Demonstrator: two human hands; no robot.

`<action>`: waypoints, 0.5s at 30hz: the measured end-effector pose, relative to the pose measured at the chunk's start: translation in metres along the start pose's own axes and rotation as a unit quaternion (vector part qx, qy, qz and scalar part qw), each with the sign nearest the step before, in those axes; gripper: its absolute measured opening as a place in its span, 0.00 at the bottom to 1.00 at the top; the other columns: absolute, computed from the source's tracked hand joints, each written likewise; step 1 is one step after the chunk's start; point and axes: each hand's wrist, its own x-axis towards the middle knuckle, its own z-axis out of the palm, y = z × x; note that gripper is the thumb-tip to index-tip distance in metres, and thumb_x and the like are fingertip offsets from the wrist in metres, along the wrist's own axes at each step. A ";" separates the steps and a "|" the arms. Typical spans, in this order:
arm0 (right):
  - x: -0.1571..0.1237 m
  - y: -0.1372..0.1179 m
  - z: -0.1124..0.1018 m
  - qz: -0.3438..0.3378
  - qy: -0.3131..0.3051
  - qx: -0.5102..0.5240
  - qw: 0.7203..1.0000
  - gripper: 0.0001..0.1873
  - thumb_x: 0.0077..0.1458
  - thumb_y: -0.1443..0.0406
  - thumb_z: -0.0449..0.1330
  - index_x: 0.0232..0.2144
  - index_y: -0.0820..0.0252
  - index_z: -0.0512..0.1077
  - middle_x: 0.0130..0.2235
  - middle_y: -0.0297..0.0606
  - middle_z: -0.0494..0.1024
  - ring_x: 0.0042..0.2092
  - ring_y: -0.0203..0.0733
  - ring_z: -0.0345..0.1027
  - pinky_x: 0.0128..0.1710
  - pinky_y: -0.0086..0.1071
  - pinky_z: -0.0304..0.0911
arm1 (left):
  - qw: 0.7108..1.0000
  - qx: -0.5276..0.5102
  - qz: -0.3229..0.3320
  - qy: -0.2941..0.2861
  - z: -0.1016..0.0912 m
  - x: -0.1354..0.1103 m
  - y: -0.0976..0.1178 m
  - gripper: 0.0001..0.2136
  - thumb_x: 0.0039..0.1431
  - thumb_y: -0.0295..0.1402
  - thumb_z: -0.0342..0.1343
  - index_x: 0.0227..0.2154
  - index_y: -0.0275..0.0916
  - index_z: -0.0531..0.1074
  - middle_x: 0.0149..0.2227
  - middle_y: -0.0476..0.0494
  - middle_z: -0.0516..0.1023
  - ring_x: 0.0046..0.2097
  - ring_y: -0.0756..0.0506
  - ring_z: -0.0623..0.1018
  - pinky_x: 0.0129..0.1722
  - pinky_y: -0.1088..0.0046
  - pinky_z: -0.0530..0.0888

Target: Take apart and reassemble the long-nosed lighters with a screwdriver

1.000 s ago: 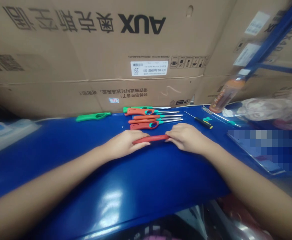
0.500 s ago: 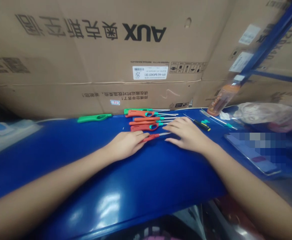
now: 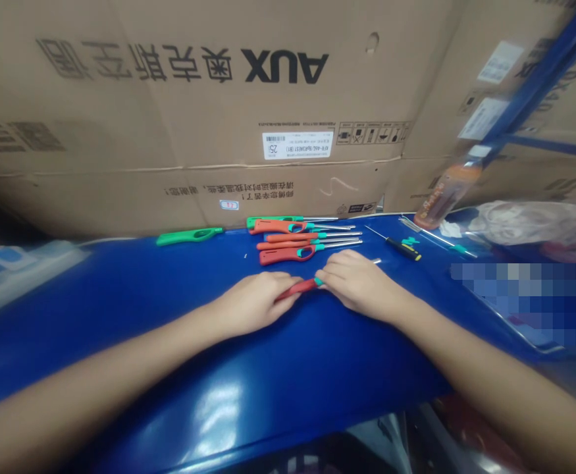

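Note:
A red long-necked gas lighter (image 3: 297,288) lies between my hands, its metal tip poking out past my right fingers. My left hand (image 3: 251,301) is closed around the red handle. The fingers of my right hand (image 3: 361,284) are wrapped round the metal neck, by the small teal collar. Just beyond my hands several more such lighters lie side by side, among them a red one (image 3: 282,255), an orange one (image 3: 272,226) and a green one (image 3: 268,220). Farther left is a green lighter handle (image 3: 189,236) with no metal neck visible.
A cardboard box (image 3: 193,131) stands along the back of the blue table (image 3: 209,388). To the right are a small screwdriver (image 3: 403,249), loose metal tubes (image 3: 438,237), an orange drink bottle (image 3: 448,191), a plastic bag (image 3: 509,224) and a partly blurred phone. A clear plastic container (image 3: 26,270) is at left.
My right hand has closed around the lighter's neck, where its fingers were spread beside it before. The teal collar now shows beside my fingers. The view has shifted slightly.

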 end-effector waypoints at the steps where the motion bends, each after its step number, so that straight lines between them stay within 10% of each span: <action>1: 0.001 -0.004 0.001 -0.020 0.009 -0.008 1.000 0.13 0.68 0.68 0.51 0.41 0.67 0.75 0.34 0.44 0.79 0.39 0.45 0.67 0.42 0.38 0.59 | 0.997 -0.065 -0.029 -0.022 0.000 0.000 0.004 0.14 0.69 0.40 0.47 0.38 0.38 0.74 0.33 0.45 0.79 0.33 0.46 0.79 0.33 0.73 0.75; 7: 0.000 -0.007 0.000 -0.069 0.023 0.007 0.997 0.12 0.66 0.73 0.49 0.44 0.69 0.73 0.35 0.45 0.78 0.41 0.46 0.64 0.43 0.38 0.60 | 0.905 -0.331 -0.201 -0.178 -0.002 0.000 0.013 0.20 0.67 0.51 0.45 0.31 0.40 0.68 0.15 0.55 0.65 0.14 0.50 0.64 0.14 0.76 0.61; 15: 0.000 -0.016 0.000 -0.044 -0.047 0.076 0.995 0.10 0.64 0.72 0.52 0.38 0.68 0.74 0.32 0.43 0.74 0.37 0.44 0.60 0.40 0.37 0.58 | 0.997 -0.053 -0.045 -0.034 0.005 -0.012 0.027 0.10 0.68 0.34 0.48 0.36 0.40 0.74 0.36 0.46 0.80 0.34 0.47 0.77 0.35 0.72 0.69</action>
